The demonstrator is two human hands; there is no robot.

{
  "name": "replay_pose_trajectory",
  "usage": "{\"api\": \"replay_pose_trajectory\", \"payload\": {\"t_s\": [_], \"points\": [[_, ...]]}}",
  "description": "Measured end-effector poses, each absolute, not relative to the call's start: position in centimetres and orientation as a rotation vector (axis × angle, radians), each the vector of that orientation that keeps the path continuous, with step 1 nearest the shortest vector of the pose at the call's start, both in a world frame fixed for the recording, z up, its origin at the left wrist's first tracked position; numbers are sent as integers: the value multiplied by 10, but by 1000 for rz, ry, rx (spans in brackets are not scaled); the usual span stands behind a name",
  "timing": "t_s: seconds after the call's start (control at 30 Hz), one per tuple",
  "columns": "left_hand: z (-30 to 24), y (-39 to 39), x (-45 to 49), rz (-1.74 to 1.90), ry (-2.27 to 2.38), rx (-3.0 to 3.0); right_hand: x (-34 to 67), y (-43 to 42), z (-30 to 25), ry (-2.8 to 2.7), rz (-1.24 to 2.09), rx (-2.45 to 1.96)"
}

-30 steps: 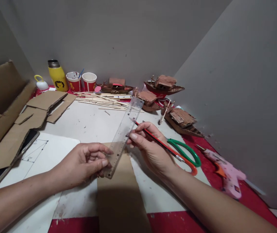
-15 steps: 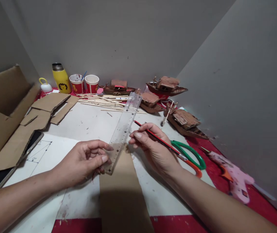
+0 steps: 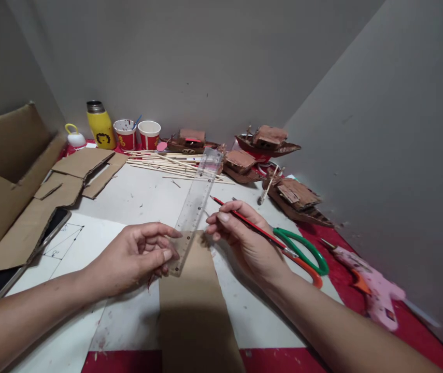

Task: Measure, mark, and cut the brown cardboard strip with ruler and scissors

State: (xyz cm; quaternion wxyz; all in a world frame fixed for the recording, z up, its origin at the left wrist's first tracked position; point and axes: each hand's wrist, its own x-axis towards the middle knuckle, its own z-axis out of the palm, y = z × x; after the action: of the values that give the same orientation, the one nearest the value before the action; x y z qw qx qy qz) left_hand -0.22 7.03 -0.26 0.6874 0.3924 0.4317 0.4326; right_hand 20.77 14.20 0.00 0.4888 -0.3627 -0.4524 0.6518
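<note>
My left hand [image 3: 139,254] is closed on the lower end of a clear plastic ruler [image 3: 198,199], thumb and fingers at its left edge. The ruler slants up and away over the white paper. In my right hand [image 3: 246,238] is a red and black pencil [image 3: 240,215], its tip pointing up and left beside the ruler. A strip of brown cardboard [image 3: 198,311] lies below, between my hands. Scissors with green and orange handles [image 3: 302,248] lie partly hidden behind my right hand.
Thin wooden sticks [image 3: 167,163] lie at the back, near paper cups [image 3: 149,135] and a yellow bottle [image 3: 100,127]. Several brown model boats [image 3: 299,194] stand at back right. A pink glue gun [image 3: 372,290] lies right. Cardboard pieces [image 3: 69,181] and a box [image 3: 7,171] are left.
The view has shifted slightly. The ruler's far end leans a little more upright, and the pencil tip has moved slightly left and down. Both hands keep their holds.
</note>
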Motion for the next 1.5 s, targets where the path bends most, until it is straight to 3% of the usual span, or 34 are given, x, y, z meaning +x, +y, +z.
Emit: {"api": "replay_pose_trajectory", "payload": {"t_s": [1.5], "points": [[-2,73,-3,980,942,817,208,137,-8,-1242,1699,-900]]}}
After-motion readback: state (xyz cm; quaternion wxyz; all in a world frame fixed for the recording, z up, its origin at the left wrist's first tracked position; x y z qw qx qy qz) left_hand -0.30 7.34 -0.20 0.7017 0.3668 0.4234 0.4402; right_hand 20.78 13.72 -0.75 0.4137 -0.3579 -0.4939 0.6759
